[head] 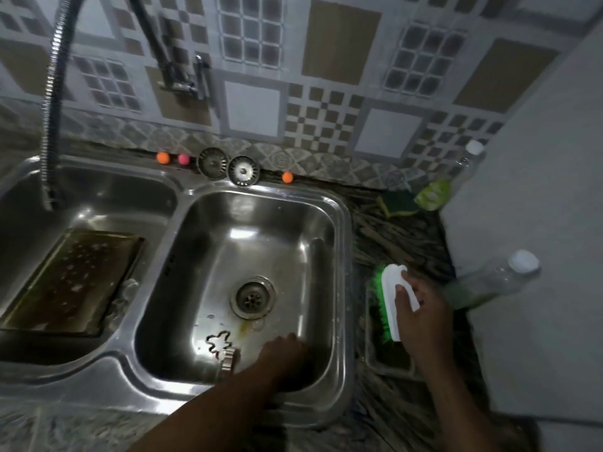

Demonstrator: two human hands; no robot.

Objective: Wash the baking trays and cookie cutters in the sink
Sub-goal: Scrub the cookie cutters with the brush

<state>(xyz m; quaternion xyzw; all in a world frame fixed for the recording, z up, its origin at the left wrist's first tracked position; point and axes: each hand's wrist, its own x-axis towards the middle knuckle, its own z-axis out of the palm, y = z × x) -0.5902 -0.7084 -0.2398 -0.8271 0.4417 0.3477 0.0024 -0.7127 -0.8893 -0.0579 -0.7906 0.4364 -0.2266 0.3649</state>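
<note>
My right fingers (406,290) curl on the brush (390,301), on the tabletop right of the sink (342,223). My left hand (284,353) is blurred inside it; grip unclear. Cutters (219,344) lie beside it, tray (70,282) in the left basin. Scrubbing likely comes next: lift brush, pick cutter.

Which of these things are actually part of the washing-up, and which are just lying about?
For the job: baking tray, cookie cutters, scrubbing brush, sink.
Lying about: coloured balls, sink strainers, sponge, bottles.
</note>
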